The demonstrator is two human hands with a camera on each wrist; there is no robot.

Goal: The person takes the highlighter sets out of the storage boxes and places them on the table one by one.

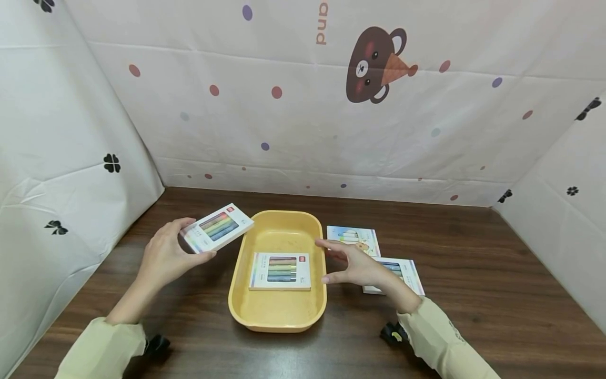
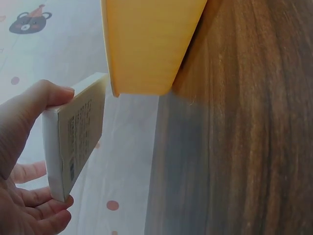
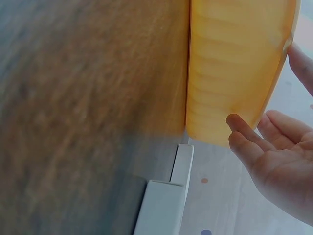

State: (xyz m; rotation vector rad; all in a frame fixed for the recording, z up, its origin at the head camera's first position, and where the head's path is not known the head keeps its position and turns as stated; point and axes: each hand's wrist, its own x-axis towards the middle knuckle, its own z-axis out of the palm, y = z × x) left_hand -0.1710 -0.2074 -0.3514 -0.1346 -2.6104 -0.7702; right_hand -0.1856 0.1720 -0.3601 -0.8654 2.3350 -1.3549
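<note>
My left hand [image 1: 167,255] pinches a flat white box of coloured pens [image 1: 218,229] between thumb and fingers, tilted up beside the left rim of a yellow tub [image 1: 276,310]. Its printed back [image 2: 83,132] shows in the left wrist view. A second white pen box [image 1: 280,271] lies flat inside the tub, its window showing coloured pens. At the tub's right rim is my right hand [image 1: 352,263], fingers spread and loosely bent, holding nothing. In the right wrist view its thumb seems to touch the rim, while the other fingers are near the outer wall.
To the right of the tub lie two more boxes: one with a picture on its cover [image 1: 354,239], and a white windowed box [image 1: 407,271] partly hidden by the right forearm. The dark wooden table [image 1: 473,284] is bordered by white patterned cloth [image 1: 303,116] at the back and sides.
</note>
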